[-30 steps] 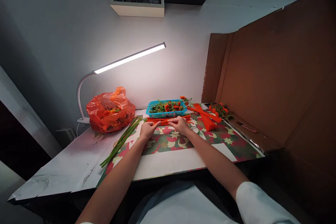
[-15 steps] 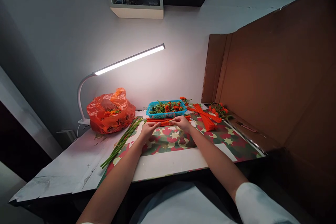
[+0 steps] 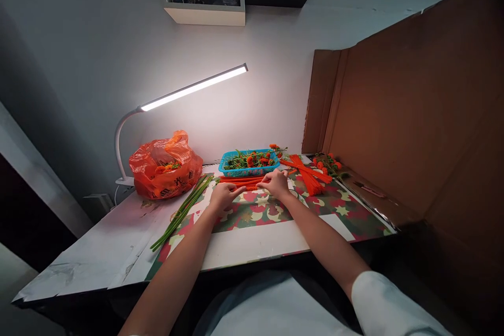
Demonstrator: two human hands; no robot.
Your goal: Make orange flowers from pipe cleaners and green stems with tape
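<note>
My left hand [image 3: 223,197] and my right hand [image 3: 276,184] face each other over the patterned mat. Both are closed, fingertips pinching the ends of a short orange pipe cleaner [image 3: 251,188] that looks coiled along its middle. Just behind it lies a row of straight orange pipe cleaners [image 3: 240,180], partly covered by my fingers. Farther back is a blue basket [image 3: 232,173] filled with orange flowers on green stems. A crossed bundle of orange pipe cleaners [image 3: 311,181] lies right of my right hand.
Long green stems [image 3: 183,212] lie left of my left hand. Behind them sits an orange plastic bag [image 3: 165,168] with orange flowers inside. A lit desk lamp [image 3: 192,87] reaches over the table. More orange flowers [image 3: 328,164] lie by the cardboard wall [image 3: 394,110] at right.
My right hand has turned, with its fingers raised higher and curled over the pipe cleaner. My left hand has shifted slightly right and down. Other things are unchanged.
</note>
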